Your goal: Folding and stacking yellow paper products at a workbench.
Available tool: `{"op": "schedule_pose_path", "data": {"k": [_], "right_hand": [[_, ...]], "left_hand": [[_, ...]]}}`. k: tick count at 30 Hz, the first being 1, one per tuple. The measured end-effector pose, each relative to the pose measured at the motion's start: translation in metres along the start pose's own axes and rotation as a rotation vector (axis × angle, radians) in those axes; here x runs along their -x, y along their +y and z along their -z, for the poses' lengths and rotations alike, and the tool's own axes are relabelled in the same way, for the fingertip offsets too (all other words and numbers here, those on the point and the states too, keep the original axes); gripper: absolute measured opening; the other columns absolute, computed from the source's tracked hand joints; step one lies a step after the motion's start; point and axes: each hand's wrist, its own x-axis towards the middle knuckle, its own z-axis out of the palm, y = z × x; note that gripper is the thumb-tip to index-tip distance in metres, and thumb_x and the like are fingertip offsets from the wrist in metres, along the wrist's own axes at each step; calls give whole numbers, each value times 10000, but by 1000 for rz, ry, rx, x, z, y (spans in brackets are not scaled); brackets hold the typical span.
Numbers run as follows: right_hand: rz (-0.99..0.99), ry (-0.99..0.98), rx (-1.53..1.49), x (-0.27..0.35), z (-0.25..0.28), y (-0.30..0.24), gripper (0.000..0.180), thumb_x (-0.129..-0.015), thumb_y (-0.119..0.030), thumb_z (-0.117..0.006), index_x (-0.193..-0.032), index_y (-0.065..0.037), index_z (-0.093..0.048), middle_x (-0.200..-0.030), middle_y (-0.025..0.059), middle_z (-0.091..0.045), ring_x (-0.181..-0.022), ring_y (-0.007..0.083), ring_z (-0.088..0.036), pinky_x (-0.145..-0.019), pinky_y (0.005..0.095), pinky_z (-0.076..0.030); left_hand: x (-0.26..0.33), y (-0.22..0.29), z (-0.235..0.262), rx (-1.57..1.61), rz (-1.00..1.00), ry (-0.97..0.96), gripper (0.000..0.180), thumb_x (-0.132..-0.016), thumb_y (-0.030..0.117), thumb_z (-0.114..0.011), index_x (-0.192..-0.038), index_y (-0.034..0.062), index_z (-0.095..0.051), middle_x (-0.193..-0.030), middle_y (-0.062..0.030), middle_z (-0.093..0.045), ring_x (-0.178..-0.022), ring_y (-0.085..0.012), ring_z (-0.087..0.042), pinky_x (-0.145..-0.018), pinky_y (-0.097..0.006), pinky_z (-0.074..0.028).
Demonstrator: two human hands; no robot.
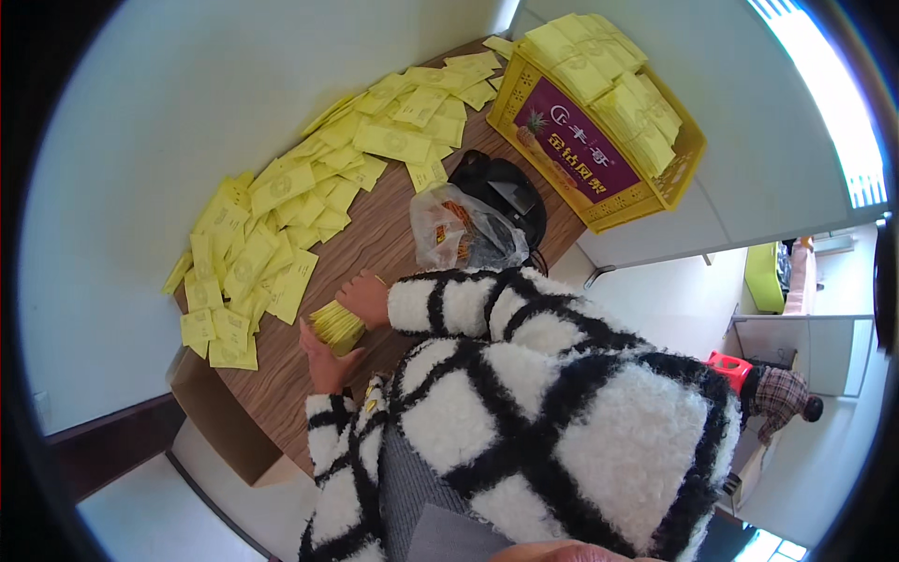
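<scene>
A thick stack of yellow paper packets [337, 326] is held between my two hands above the wooden table. My left hand [326, 362] closes round its near left side, thumb and fingers spread along it. My right hand [365, 298] presses on the stack's far right side with bent fingers. Just beyond, a long heap of loose yellow packets [281, 183] covers the table along the wall. They overlap at many angles. Black and white fleecy sleeves cover both my arms.
Right of my hands lie a clear plastic bag [435, 229] of brown-orange bands and a black bag [506, 192]. A yellow crate [684, 183] stacked with yellow packets stands at the far right. Below the table's left end is a cardboard box [211, 407]. Another person [782, 398] is at the right.
</scene>
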Motion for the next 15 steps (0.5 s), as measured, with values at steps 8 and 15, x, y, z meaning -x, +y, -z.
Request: {"op": "schedule_pose_path", "data": {"k": [8,15], "right_hand": [[-296,-131,-362,41,77,8,691,-486,-377,-829,-1019,-22,-569,-958,164,-636,-913,313,-632,-787,444,-473],[-326,226,-1012,112,180,9,657,-645,-291,-836,-1149,18,-549,-1029,128,-648,-917,194,-629,-815,301,-496]], "left_hand": [[34,-26,-13,51,15,-34,1082,-583,286,-868,-1403,-41,-242,-1383,-265,-352,-1264,-414,-365,-1047,-442,-341],[103,-39,-16,-355,162,-253,905,-666,385,-796,-1343,-50,-382,-1445,-266,-313,-1314,-375,-367,-1043,-406,-379]]}}
